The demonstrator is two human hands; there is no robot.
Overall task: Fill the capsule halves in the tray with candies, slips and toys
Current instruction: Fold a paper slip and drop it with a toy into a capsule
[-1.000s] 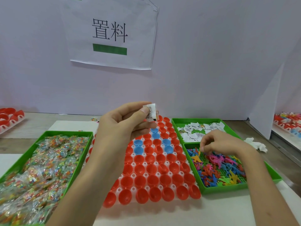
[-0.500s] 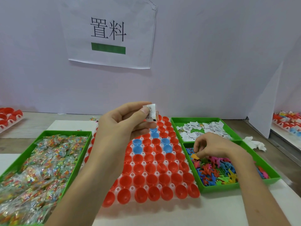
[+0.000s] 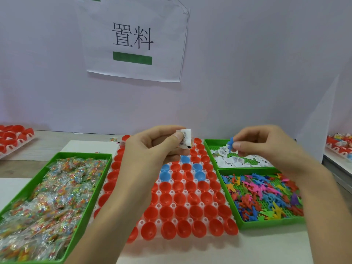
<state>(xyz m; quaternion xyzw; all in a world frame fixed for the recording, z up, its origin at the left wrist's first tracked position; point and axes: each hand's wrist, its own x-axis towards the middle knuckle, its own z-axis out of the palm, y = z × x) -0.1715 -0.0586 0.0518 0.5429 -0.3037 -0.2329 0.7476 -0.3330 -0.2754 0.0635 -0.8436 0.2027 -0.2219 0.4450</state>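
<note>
Red capsule halves fill most of the white tray at the centre of the frame, with a few blue ones toward its far rows. All sit mouth up and look empty (the cups under the left hand are hidden). The left hand hovers above the tray's upper middle, its grip clamped on a folded white slip between thumb and forefinger. It is held high, likely to wait while the other piece comes over. The right hand, at centre right above the slip bin, has its grip pinched together on a small blue toy, well clear of the toy bin at lower right. Both pieces look meant for one cup. The wrapped candies lie in the long green bin at lower left, touched by neither hand. Sideways room is tight: the green bin walls stand just beside the tray's left and right edges, so hands do better passing above them. The bench along the bottom of the frame is the open side.
</note>
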